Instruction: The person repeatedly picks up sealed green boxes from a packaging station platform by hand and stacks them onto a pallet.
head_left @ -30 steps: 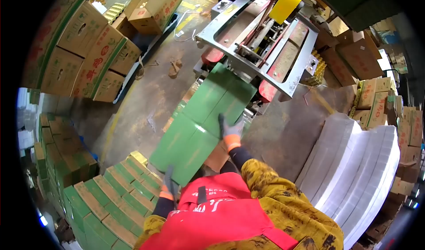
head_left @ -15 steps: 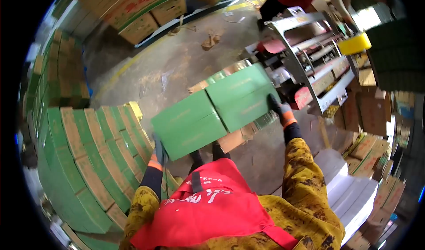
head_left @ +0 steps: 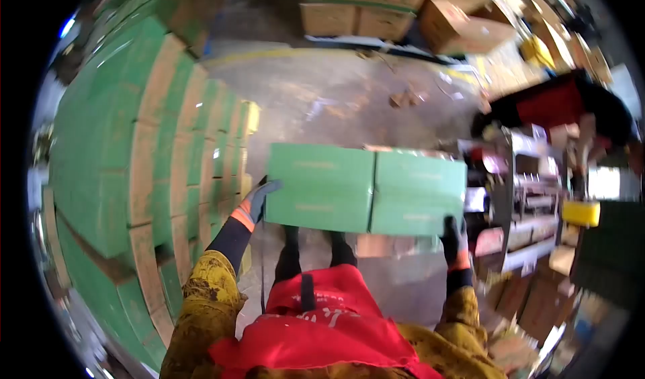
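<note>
Two green cardboard cartons sit end to end in front of me, a left carton (head_left: 321, 185) and a right carton (head_left: 418, 194), with a dark seam between them. My left hand (head_left: 256, 201), in a grey and orange glove, presses on the outer left end with its fingers at the edge. At the opposite end my right hand (head_left: 455, 241), gloved dark with an orange cuff, grips the lower right corner. The pair is held level between both hands. Under their near edge a brown cardboard surface (head_left: 384, 245) shows; whether it belongs to them I cannot tell.
A tall stack of green and brown cartons (head_left: 144, 171) rises close on my left. A metal-framed machine (head_left: 531, 204) stands at right, with a person (head_left: 557, 104) behind it. An open brown box (head_left: 463, 26) and more stacked cartons (head_left: 356, 20) are at the back.
The view has turned left, so the machine appears farther right and the carton stack looms nearer. The cartons have gone from slanted to nearly level across the view, still between both hands.
</note>
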Motion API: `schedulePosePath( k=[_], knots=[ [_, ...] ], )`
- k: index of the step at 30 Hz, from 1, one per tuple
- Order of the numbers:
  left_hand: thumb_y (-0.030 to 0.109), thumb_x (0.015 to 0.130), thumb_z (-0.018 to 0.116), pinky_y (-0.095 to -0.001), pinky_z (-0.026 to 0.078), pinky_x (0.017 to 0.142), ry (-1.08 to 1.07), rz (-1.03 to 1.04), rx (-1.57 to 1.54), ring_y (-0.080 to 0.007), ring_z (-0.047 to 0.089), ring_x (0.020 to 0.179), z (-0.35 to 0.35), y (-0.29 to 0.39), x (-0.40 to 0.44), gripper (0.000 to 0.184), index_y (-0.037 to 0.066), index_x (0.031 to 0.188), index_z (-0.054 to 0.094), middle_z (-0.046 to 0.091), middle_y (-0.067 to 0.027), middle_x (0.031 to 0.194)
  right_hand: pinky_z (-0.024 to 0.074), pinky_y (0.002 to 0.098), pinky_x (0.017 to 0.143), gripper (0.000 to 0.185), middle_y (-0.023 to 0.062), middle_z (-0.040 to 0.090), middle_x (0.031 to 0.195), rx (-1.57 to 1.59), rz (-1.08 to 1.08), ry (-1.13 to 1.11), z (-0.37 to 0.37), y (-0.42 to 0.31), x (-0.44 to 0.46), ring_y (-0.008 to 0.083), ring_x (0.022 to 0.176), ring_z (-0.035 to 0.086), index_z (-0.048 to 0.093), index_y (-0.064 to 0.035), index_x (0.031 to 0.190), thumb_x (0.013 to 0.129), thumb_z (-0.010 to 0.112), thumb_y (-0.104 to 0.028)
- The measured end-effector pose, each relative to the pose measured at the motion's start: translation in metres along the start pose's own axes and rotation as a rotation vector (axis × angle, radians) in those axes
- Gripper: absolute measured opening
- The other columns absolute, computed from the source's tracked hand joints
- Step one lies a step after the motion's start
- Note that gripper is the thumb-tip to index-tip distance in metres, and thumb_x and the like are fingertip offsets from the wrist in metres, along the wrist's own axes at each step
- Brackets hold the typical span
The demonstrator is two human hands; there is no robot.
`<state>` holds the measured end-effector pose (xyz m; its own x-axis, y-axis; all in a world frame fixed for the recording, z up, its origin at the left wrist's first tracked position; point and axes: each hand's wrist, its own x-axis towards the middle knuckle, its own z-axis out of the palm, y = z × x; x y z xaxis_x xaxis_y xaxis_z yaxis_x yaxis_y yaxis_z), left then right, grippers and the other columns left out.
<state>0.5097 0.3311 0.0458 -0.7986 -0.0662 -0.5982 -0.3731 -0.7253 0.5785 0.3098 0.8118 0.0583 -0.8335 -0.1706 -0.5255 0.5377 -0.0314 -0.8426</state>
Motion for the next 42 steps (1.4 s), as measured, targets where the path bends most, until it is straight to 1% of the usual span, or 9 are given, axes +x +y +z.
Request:
schedulePosePath(
  k=[5, 7, 20, 21, 27, 31, 33, 39, 42],
  knots=[
    [0.016, 0.08, 0.07, -0.033, 0.046, 0.095, 0.201, 0.49, 0.132, -0.0195, 0.053, 0.115, 0.047, 0.061, -0.106, 0.062, 0.003, 0.134, 0.043, 0.052, -0.0107, 0.13, 0.0283, 0.0427, 0.107, 0.057, 0.0118, 0.044, 0.137, 0.238, -0.03, -0.305, 0.028, -0.036, -0.021, 0.0265, 0.123, 0.041, 0.037, -0.0055, 0.139, 0.095, 0.047, -0.041],
    [0.015, 0.089, 0.061, -0.0293, 0.044, 0.095, 0.28, 0.565, 0.352, -0.0147, 0.052, 0.114, 0.083, 0.096, -0.185, 0.047, 0.0, 0.13, 0.047, 0.056, -0.008, 0.124, 0.026, 0.0415, 0.108, 0.056, 0.0115, 0.041, 0.14, 0.393, -0.042, -0.762, 0.073, -0.071, -0.03, 0.0261, 0.126, 0.038, 0.035, -0.0056, 0.14, 0.097, 0.042, -0.041],
    [0.02, 0.094, 0.053, -0.0294, 0.051, 0.084, 0.67, 1.137, 0.049, -0.0152, 0.061, 0.1, -0.024, 0.011, -0.691, 0.046, 0.003, 0.135, 0.041, 0.059, -0.0072, 0.118, 0.0368, 0.0401, 0.1, 0.054, 0.0055, 0.045, 0.134, 0.155, -0.397, -1.212, 0.425, -0.095, -0.307, 0.0202, 0.118, 0.045, 0.035, -0.0074, 0.14, 0.098, 0.039, -0.041],
    [0.022, 0.094, 0.052, -0.029, 0.051, 0.084, 0.667, 1.182, 0.052, -0.0148, 0.061, 0.099, -0.056, -0.008, -0.732, 0.046, 0.003, 0.135, 0.041, 0.059, -0.0069, 0.117, 0.044, 0.0393, 0.091, 0.054, 0.005, 0.047, 0.132, -0.236, -0.824, -1.157, 0.454, -0.078, -0.33, 0.0193, 0.115, 0.048, 0.036, -0.0081, 0.14, 0.098, 0.041, -0.041],
    [0.032, 0.096, 0.048, -0.0264, 0.045, 0.092, 0.913, 1.324, 0.137, -0.0122, 0.055, 0.108, -0.187, -0.119, -0.923, 0.048, 0.002, 0.133, 0.044, 0.055, -0.0066, 0.122, 0.0438, 0.0355, 0.095, 0.046, 0.0064, 0.049, 0.132, 0.067, -0.271, -1.491, 0.616, 0.018, -0.551, 0.0212, 0.117, 0.05, 0.04, -0.0099, 0.139, 0.098, 0.044, -0.031],
    [0.031, 0.096, 0.047, -0.0261, 0.041, 0.097, 1.0, 1.292, -0.016, -0.0126, 0.051, 0.113, -0.267, -0.156, -1.004, 0.048, 0.001, 0.134, 0.043, 0.054, -0.0071, 0.125, 0.0485, 0.0343, 0.09, 0.054, 0.007, 0.046, 0.133, -0.135, -0.477, -1.594, 0.702, 0.07, -0.652, 0.0201, 0.115, 0.051, 0.035, -0.0116, 0.141, 0.092, 0.057, -0.017],
    [0.03, 0.097, 0.047, -0.0265, 0.039, 0.099, 1.01, 1.278, -0.014, -0.0133, 0.049, 0.116, -0.298, -0.158, -1.029, 0.048, 0.001, 0.135, 0.042, 0.052, -0.0076, 0.127, 0.0495, 0.0315, 0.086, 0.076, 0.0071, 0.044, 0.135, -0.478, -1.493, -1.433, 0.738, 0.091, -0.686, 0.0178, 0.113, 0.05, 0.031, -0.0107, 0.142, 0.077, 0.066, 0.008],
    [0.021, 0.099, 0.041, -0.0287, 0.033, 0.105, 1.023, 1.257, -0.036, -0.0172, 0.042, 0.125, -0.394, -0.117, -1.062, 0.042, 0.001, 0.135, 0.041, 0.043, -0.0096, 0.138, 0.0486, 0.0355, 0.087, 0.058, 0.007, 0.048, 0.13, -0.245, -0.419, -1.415, 0.859, 0.119, -0.751, 0.017, 0.107, 0.053, 0.036, -0.0095, 0.139, 0.086, 0.061, -0.011],
    [0.024, 0.098, 0.043, -0.0282, 0.034, 0.104, 1.022, 1.294, -0.01, -0.0164, 0.044, 0.122, -0.449, -0.068, -1.051, 0.043, 0.001, 0.135, 0.042, 0.045, -0.0083, 0.136, 0.048, 0.0348, 0.085, 0.055, 0.0056, 0.053, 0.123, -0.363, -0.488, -1.305, 0.929, 0.125, -0.745, 0.0183, 0.103, 0.055, 0.047, -0.0107, 0.131, 0.086, 0.061, -0.039]
  ],
)
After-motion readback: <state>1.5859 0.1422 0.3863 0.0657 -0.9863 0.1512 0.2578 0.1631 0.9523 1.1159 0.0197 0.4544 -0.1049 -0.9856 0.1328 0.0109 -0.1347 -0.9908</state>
